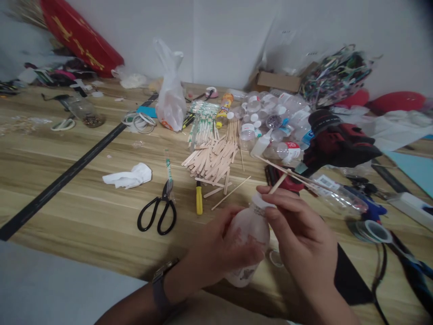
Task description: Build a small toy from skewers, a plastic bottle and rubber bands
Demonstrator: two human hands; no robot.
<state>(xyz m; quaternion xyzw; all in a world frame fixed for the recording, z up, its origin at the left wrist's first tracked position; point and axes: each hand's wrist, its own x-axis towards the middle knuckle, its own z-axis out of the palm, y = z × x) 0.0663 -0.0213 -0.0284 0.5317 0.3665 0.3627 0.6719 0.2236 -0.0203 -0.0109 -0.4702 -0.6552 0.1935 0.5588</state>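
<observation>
A frosted white bottle with reddish markings (241,232) stands tilted near the table's front edge, and the fingers of my left hand (221,253) wrap round its body. At its neck is a white cap (262,200). My right hand (299,234) has its fingers closed at the cap, and a light wooden stick (279,183) stands up from between them. Whether the stick enters the cap is hidden by the fingers. Just beyond lies a thin stick (231,193) on the table, beside a yellow-handled tool (199,198).
Black-handled scissors (157,212) and a crumpled tissue (130,176) lie to the left. Flat wooden sticks (214,160) are heaped in the middle. Clear plastic bottles (270,113) crowd the back right, near a red and black drill (334,140). Tape rolls (375,231) lie far right.
</observation>
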